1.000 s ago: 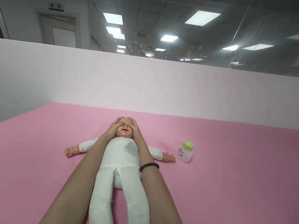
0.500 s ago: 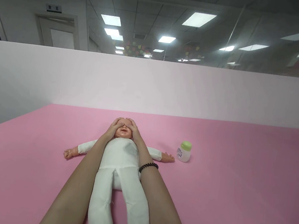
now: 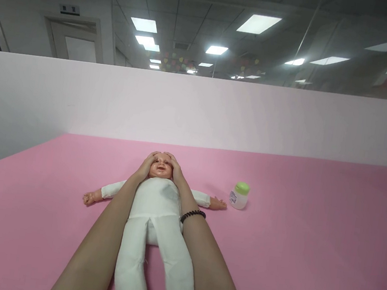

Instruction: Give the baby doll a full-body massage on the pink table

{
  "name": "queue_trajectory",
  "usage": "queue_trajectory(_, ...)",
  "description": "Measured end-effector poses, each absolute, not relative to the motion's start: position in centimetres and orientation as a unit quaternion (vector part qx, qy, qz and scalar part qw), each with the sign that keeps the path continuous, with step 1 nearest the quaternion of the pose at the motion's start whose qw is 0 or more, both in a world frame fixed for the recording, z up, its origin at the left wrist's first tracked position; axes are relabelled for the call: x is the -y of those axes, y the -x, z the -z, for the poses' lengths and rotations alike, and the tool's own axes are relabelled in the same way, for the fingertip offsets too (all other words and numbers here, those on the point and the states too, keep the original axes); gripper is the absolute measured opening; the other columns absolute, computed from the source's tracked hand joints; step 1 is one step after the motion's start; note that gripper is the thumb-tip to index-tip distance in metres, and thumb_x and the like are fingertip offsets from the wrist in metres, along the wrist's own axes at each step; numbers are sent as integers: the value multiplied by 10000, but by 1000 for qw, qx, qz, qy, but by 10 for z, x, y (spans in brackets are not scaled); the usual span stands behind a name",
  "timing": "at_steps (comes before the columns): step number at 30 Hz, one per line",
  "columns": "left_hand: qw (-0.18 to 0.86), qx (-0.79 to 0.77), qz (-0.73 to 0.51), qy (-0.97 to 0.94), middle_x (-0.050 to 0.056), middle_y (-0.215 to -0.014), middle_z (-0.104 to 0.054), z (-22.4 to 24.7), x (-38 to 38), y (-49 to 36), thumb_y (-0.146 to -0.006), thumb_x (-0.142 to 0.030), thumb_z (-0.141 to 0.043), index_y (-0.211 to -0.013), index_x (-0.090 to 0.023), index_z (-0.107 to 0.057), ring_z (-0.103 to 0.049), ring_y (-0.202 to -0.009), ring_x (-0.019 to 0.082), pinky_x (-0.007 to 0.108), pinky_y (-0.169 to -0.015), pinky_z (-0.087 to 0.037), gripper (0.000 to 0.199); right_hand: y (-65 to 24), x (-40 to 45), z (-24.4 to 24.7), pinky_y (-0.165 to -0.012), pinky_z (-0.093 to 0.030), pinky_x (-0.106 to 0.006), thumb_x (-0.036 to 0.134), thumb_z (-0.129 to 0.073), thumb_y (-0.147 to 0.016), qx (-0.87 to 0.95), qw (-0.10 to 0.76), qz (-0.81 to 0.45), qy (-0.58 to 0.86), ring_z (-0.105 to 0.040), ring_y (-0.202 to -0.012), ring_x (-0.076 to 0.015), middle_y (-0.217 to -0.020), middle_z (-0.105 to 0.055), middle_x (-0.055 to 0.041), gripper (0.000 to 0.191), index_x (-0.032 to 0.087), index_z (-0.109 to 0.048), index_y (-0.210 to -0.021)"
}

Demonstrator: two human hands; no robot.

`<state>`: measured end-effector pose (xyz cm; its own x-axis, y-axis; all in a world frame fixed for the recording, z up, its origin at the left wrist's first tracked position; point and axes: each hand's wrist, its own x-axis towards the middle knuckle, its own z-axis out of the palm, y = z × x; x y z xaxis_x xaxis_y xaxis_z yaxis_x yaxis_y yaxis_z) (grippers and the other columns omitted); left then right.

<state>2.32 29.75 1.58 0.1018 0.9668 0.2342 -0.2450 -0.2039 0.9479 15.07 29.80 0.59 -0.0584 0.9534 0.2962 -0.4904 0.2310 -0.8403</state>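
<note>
A baby doll with a white cloth body [image 3: 157,202] lies on its back on the pink surface [image 3: 289,254], arms spread and head away from me. My left hand [image 3: 146,164] is wrapped round the left side of the doll's head, and my right hand [image 3: 176,169] round the right side. Both sets of fingertips rest near the top of the head. The doll's eyes, nose and mouth show between my hands. A black coiled band [image 3: 193,215] is on my right wrist.
A small clear jar with a green lid [image 3: 242,188] stands just right of the doll's outstretched hand. Behind the pink surface rises a low white wall [image 3: 198,112], with a window or glass panel and a door [image 3: 81,47] beyond it.
My thumbs have moved outward from the middle of the doll's face, so its eyes now show. Both hands still hold the sides of the head.
</note>
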Motion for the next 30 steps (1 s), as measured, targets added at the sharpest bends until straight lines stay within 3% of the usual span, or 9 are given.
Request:
queue_trajectory(8, 535, -346, -554, -536, 89, -1121, -674, -22, -285, -19, -727, -387, -705, -1208, -212, -562, -664, -991, 254, 389, -903, -529, 531, -156, -305, 2, -898, -527, -330, 280, -692, -660, 487, 619, -546, 284, -619, -1075, -230, -1138, -671, -4, 469, 275, -645, -1127)
queue_trajectory(12, 547, -347, -560, -516, 80, -1106, -681, -20, -290, -21, -719, -346, -694, -1193, -216, -564, -668, -1002, 256, 382, -905, -533, 508, -153, -305, -1, -896, -524, -334, 311, -681, -664, 462, 628, -572, 253, -632, -1018, -226, -1083, -684, -5, 407, 262, -647, -1067)
queue_trajectory(20, 549, -342, -571, -505, 88, -1156, -667, -18, -295, -23, -772, -442, -632, -1140, -206, -578, -644, -1066, 257, 362, -912, -528, 441, -151, -300, -6, -915, -512, -343, 325, -654, -667, 460, 636, -569, 243, -628, -1012, -237, -1011, -692, -3, 315, 249, -647, -972)
queue_trajectory(30, 553, -343, -556, -518, 88, -1137, -658, -24, -282, -21, -720, -350, -712, -1217, -209, -553, -655, -983, 238, 349, -859, -537, 540, -154, -303, -2, -867, -519, -315, 304, -692, -644, 476, 626, -555, 271, -620, -1017, -222, -1084, -671, -1, 420, 263, -646, -1060)
